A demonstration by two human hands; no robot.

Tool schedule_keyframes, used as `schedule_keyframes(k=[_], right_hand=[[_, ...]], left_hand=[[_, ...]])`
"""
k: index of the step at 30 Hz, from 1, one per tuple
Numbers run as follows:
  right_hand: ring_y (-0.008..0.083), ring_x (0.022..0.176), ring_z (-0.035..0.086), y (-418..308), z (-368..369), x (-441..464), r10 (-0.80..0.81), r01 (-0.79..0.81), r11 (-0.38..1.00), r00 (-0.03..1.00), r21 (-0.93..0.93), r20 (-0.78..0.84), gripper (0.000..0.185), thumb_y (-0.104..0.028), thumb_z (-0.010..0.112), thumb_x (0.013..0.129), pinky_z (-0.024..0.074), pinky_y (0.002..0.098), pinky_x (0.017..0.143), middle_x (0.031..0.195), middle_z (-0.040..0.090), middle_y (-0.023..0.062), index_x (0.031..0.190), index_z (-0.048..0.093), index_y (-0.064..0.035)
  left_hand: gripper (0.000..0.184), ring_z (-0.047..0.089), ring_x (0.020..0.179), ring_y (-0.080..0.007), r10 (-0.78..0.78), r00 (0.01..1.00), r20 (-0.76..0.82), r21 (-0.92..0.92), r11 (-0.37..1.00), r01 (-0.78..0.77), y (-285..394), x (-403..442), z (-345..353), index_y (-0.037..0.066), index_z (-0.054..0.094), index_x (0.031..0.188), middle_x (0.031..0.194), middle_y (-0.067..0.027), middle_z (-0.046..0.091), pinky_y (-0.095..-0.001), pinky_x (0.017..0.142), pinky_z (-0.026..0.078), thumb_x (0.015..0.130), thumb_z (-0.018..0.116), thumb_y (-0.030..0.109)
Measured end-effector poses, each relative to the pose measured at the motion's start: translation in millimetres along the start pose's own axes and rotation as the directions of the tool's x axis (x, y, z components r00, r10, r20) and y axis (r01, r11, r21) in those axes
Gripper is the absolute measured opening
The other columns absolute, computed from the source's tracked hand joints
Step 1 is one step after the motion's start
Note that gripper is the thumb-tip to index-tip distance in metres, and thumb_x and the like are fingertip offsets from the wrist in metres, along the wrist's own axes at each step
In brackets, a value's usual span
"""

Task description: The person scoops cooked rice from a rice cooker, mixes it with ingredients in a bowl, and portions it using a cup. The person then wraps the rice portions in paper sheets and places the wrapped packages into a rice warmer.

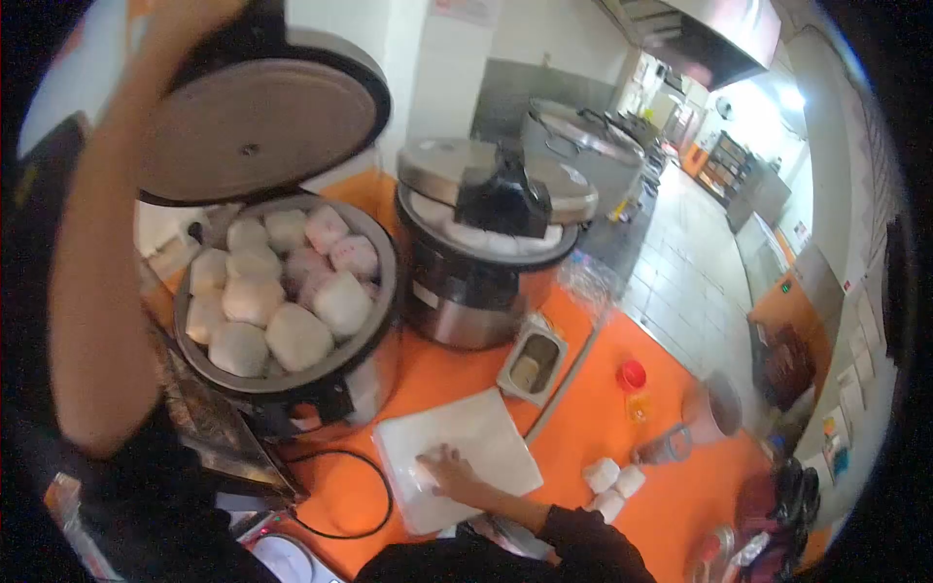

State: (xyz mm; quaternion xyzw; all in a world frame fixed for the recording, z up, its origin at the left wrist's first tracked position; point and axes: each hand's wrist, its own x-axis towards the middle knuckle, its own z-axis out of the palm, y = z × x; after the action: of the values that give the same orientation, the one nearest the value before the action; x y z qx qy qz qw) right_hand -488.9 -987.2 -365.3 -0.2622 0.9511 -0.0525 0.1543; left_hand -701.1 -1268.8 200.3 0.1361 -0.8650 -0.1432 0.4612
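Note:
My left arm reaches up along the left side, and my left hand (199, 12) is at the top edge beside the raised lid (262, 126) of a large round cooker (384, 321). Its fingers are cut off by the frame, so its grip is hidden. Packed inside the cooker are several white rice bundles or wrapped portions (253, 299), some pinkish at the right. My right hand (447, 473) lies with fingers apart on a flat stack of white sheets or bags (496, 447) with a clear plastic edge, on the orange table (583, 389).
A second cooker (457, 301) has its lid resting over white contents. A metal container (535, 364), a red cap (632, 374), a clear jug (666, 445) and small white bundles (603, 474) stand to the right. A black cable (389, 486) loops at front. A big pot (583, 146) is behind.

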Motion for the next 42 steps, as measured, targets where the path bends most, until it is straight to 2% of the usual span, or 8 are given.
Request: schedule_keyframes(k=[2, 8, 10, 16, 26, 30, 36, 42], right_hand=[[0.0464, 0.117, 0.044, 9, -23, 15, -0.107, 0.05, 0.978, 0.955, 0.205, 0.277, 0.07, -0.035, 0.069, 0.077, 0.0373, 0.0526, 0.098, 0.132, 0.043, 0.0197, 0.135, 0.036, -0.014], [0.0241, 0.12, 0.047, -41, -253, -1, -0.6, 0.185, 0.541, 0.768, 0.821, 0.223, 0.065, -0.025, 0.072, 0.074, 0.0382, 0.0363, 0.1, 0.126, 0.051, 0.0109, 0.129, 0.042, -0.0072], [0.0241, 0.12, 0.047, -57, -319, 16, -0.644, 0.563, 0.543, 0.755, 0.623, -0.121, 0.066, -0.022, 0.073, 0.073, 0.0388, 0.0363, 0.1, 0.127, 0.051, 0.0109, 0.13, 0.042, -0.0073], [0.0408, 0.107, 0.054, -80, -375, 212, -0.373, 0.4, 0.913, 0.741, -0.08, -0.558, 0.058, -0.03, 0.065, 0.073, 0.0417, 0.0497, 0.089, 0.111, 0.056, 0.023, 0.12, 0.046, -0.0038], [0.0411, 0.107, 0.052, -88, -337, 257, -0.266, 0.386, 0.923, 0.668, 0.017, -0.695, 0.047, -0.031, 0.058, 0.079, 0.0395, 0.0528, 0.087, 0.117, 0.054, 0.023, 0.116, 0.051, -0.003], [0.0367, 0.1, 0.054, -106, -350, 151, -0.258, 0.374, 0.921, 0.381, -0.107, -0.888, 0.033, -0.021, 0.061, 0.075, 0.0401, 0.0497, 0.082, 0.111, 0.057, 0.0187, 0.103, 0.059, -0.0042], [0.034, 0.094, 0.057, 36, -225, -56, 0.195, 0.047, 0.974, 0.33, 0.222, -0.924, 0.03, -0.021, 0.059, 0.081, 0.0447, 0.0429, 0.079, 0.101, 0.06, 0.0177, 0.105, 0.058, -0.0028], [0.0383, 0.103, 0.054, 174, -11, -193, 0.948, -0.96, 0.28, 0.276, 0.001, -0.158, 0.047, -0.038, 0.058, 0.08, 0.0434, 0.0578, 0.078, 0.108, 0.059, 0.019, 0.111, 0.057, -0.003]], left_hand=[[0.034, 0.06, 0.1, -0.0358, 0.574, 0.818, -0.02, 0.306, 0.783, -0.542, -57, 63, 49, 0.011, 0.064, 0.099, 0.101, -0.019, 0.063, -0.0497, 0.09, 0.043, 0.088, 0.041, 0.034], [0.046, 0.06, 0.102, -0.0381, 0.234, 0.972, -0.016, 0.042, 0.972, -0.233, -13, 6, 4, 0.006, 0.067, 0.104, 0.108, -0.0227, 0.063, -0.0473, 0.089, 0.044, 0.079, 0.044, 0.038], [0.046, 0.061, 0.101, -0.0389, 0.223, 0.975, -0.027, 0.063, 0.973, -0.221, -14, 7, 8, 0.006, 0.067, 0.104, 0.107, -0.0235, 0.063, -0.0489, 0.089, 0.043, 0.078, 0.045, 0.036], [0.047, 0.061, 0.101, -0.0397, 0.205, 0.979, 0.024, -0.028, 0.979, -0.204, -13, 4, 3, 0.004, 0.066, 0.106, 0.109, -0.0234, 0.063, -0.051, 0.091, 0.04, 0.078, 0.043, 0.034], [0.041, 0.058, 0.104, -0.0377, 0.373, 0.907, 0.197, 0.3, 0.857, -0.418, -12, 12, -1, 0.006, 0.063, 0.107, 0.114, -0.0209, 0.06, -0.0523, 0.088, 0.044, 0.091, 0.037, 0.034], [0.046, 0.061, 0.096, -0.0339, 0.405, 0.902, 0.15, 0.186, 0.884, -0.428, -44, 71, 43, 0.004, 0.063, 0.106, 0.105, -0.0213, 0.063, -0.0457, 0.088, 0.045, 0.091, 0.038, 0.039], [0.068, 0.053, 0.112, -0.0406, 0.403, 0.882, 0.242, 0.456, 0.756, -0.47, -26, 68, 15, 0.002, 0.061, 0.115, 0.116, -0.0234, 0.059, -0.0458, 0.097, 0.038, 0.088, 0.034, 0.059], [0.075, 0.053, 0.112, -0.0402, 0.38, 0.907, 0.182, 0.318, 0.85, -0.42, -23, 66, 19, -0.001, 0.06, 0.116, 0.116, -0.0255, 0.058, -0.0445, 0.097, 0.038, 0.085, 0.037, 0.063]])
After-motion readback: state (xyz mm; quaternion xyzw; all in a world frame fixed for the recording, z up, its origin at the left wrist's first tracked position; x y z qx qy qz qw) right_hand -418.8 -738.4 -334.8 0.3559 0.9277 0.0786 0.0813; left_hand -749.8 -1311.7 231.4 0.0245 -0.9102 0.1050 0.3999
